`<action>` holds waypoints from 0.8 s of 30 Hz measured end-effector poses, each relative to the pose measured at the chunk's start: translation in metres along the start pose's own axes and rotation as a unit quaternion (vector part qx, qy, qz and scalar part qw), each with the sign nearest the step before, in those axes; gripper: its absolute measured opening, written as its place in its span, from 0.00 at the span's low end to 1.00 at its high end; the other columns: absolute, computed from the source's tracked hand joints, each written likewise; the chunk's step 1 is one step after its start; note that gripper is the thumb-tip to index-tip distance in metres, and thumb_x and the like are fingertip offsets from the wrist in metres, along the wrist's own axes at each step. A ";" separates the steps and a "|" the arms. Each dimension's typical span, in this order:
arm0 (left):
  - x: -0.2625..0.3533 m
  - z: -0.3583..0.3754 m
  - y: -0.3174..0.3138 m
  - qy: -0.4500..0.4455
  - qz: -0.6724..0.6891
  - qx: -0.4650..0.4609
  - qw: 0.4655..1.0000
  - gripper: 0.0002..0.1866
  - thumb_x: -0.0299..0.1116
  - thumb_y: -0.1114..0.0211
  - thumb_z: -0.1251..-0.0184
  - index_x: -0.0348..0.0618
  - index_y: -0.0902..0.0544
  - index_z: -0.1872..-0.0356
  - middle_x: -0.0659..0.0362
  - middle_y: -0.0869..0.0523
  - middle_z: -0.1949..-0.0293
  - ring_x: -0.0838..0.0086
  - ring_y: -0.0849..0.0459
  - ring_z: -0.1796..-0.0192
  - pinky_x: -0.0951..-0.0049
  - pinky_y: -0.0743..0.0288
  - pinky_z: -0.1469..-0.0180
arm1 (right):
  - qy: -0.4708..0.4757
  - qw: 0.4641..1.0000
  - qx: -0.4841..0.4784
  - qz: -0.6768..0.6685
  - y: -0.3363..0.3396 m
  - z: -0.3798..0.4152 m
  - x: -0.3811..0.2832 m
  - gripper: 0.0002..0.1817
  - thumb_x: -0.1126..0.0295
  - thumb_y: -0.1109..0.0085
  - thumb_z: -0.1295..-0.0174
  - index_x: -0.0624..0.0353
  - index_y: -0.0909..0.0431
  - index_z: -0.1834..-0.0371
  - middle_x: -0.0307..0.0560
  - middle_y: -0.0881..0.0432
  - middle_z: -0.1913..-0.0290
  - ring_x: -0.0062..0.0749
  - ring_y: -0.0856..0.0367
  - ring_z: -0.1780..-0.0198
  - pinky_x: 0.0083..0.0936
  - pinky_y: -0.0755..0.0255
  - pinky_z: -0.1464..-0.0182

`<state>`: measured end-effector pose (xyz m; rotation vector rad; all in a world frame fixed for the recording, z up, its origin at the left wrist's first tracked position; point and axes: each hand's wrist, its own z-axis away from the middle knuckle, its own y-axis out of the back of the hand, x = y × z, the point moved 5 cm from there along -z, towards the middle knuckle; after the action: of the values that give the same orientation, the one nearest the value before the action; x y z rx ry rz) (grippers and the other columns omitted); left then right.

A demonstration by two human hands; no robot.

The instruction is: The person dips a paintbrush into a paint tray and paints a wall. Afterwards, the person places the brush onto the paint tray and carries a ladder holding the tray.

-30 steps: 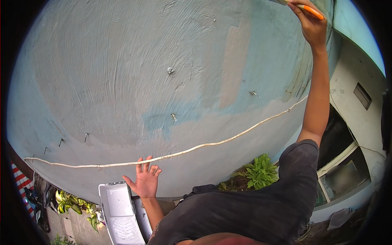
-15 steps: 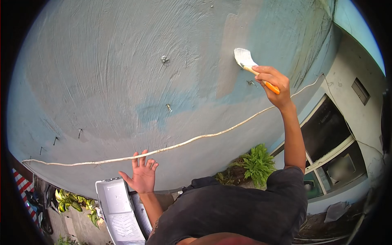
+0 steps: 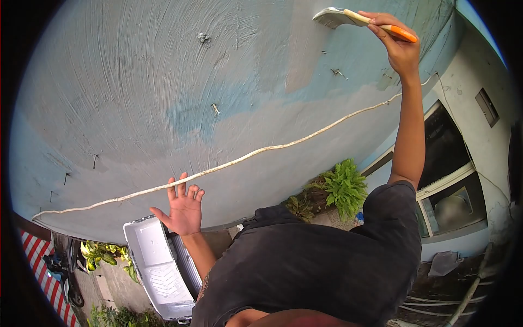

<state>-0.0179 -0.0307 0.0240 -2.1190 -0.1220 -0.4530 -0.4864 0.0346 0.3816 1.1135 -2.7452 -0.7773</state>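
Observation:
My right hand (image 3: 403,52) grips a paintbrush (image 3: 355,17) by its wooden handle, which ends in orange. The bristles are bent against the upper part of the blue-grey wall (image 3: 245,65), at a paler painted strip. Lower down on the left, my left hand (image 3: 184,212) is raised with its palm toward me and its fingers apart. A pale cord (image 3: 267,148) runs across the wall and passes in front of two of its fingers. Below that hand stands a white paint tray (image 3: 155,261) with white paint in its well and on its ridged slope.
Nails (image 3: 216,109) and a wall plug (image 3: 204,38) stick out of the wall. A green fern (image 3: 344,188) grows at the wall's foot, and leafy plants (image 3: 101,253) stand lower left. On the right are a window (image 3: 449,147) and a plastic bag (image 3: 444,263).
My right hand has moved up and right with the paintbrush, whose handle now lies flatter and whose bristles are bent. The view has tilted slightly; my left hand stays open by the cord.

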 end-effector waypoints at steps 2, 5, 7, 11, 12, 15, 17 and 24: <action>0.000 -0.001 0.000 -0.001 0.000 0.000 1.000 0.48 0.75 0.58 0.28 0.44 0.37 0.24 0.46 0.33 0.25 0.53 0.21 0.40 0.47 0.28 0.37 | 0.137 0.981 0.091 0.100 0.007 -0.013 -0.023 0.03 0.81 0.32 0.36 0.66 0.15 0.62 0.51 0.11 0.59 0.39 0.12 0.54 0.32 0.18 0.49; 0.000 0.001 0.002 0.001 -0.004 0.006 1.000 0.48 0.75 0.58 0.28 0.44 0.38 0.23 0.46 0.33 0.25 0.53 0.21 0.40 0.47 0.28 0.37 | 0.210 0.945 0.092 0.234 -0.015 0.006 -0.033 0.07 0.82 0.32 0.38 0.64 0.14 0.58 0.51 0.10 0.50 0.37 0.11 0.48 0.24 0.17 0.48; -0.001 0.000 0.002 0.002 -0.008 0.010 1.000 0.48 0.75 0.58 0.28 0.44 0.38 0.23 0.46 0.33 0.25 0.53 0.21 0.41 0.47 0.28 0.37 | 0.239 0.941 0.090 0.223 -0.053 0.030 -0.036 0.10 0.83 0.29 0.45 0.61 0.14 0.60 0.49 0.11 0.50 0.41 0.11 0.48 0.28 0.15 0.49; -0.001 0.000 0.004 0.001 -0.006 0.010 1.000 0.48 0.76 0.58 0.29 0.44 0.38 0.23 0.47 0.33 0.25 0.54 0.21 0.41 0.48 0.28 0.37 | 0.170 0.968 0.018 0.183 -0.115 0.117 -0.021 0.14 0.85 0.31 0.52 0.62 0.15 0.61 0.54 0.13 0.49 0.49 0.12 0.46 0.36 0.15 0.48; -0.001 0.000 0.004 0.002 -0.005 0.010 1.000 0.48 0.76 0.58 0.29 0.45 0.38 0.23 0.47 0.32 0.25 0.54 0.21 0.41 0.48 0.28 0.37 | 0.148 0.975 0.001 0.166 -0.127 0.137 -0.020 0.14 0.85 0.31 0.52 0.62 0.15 0.61 0.54 0.13 0.50 0.48 0.12 0.46 0.35 0.15 0.49; -0.002 0.001 0.005 0.000 0.009 0.011 1.000 0.51 0.79 0.60 0.31 0.44 0.36 0.24 0.44 0.33 0.25 0.52 0.21 0.40 0.48 0.28 0.37 | 0.099 0.984 -0.027 0.146 -0.148 0.180 -0.030 0.13 0.84 0.31 0.52 0.62 0.16 0.61 0.53 0.12 0.50 0.47 0.12 0.47 0.35 0.15 0.49; -0.002 0.001 0.006 0.001 0.011 0.012 1.000 0.51 0.79 0.60 0.31 0.44 0.36 0.24 0.44 0.33 0.25 0.52 0.21 0.40 0.48 0.28 0.37 | 0.058 0.990 -0.028 0.127 -0.153 0.194 -0.033 0.12 0.83 0.30 0.52 0.61 0.16 0.62 0.53 0.12 0.51 0.47 0.12 0.47 0.35 0.15 0.49; 0.000 0.001 0.003 0.003 0.002 0.010 1.000 0.49 0.76 0.57 0.29 0.44 0.37 0.24 0.46 0.33 0.25 0.53 0.21 0.40 0.47 0.29 0.37 | 0.013 0.996 -0.085 0.027 -0.163 0.184 -0.037 0.10 0.82 0.30 0.47 0.61 0.16 0.62 0.51 0.11 0.52 0.46 0.11 0.51 0.33 0.16 0.53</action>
<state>-0.0171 -0.0319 0.0215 -2.0979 -0.1178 -0.4530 -0.4036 0.0384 0.1476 1.0054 -2.6182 -0.9619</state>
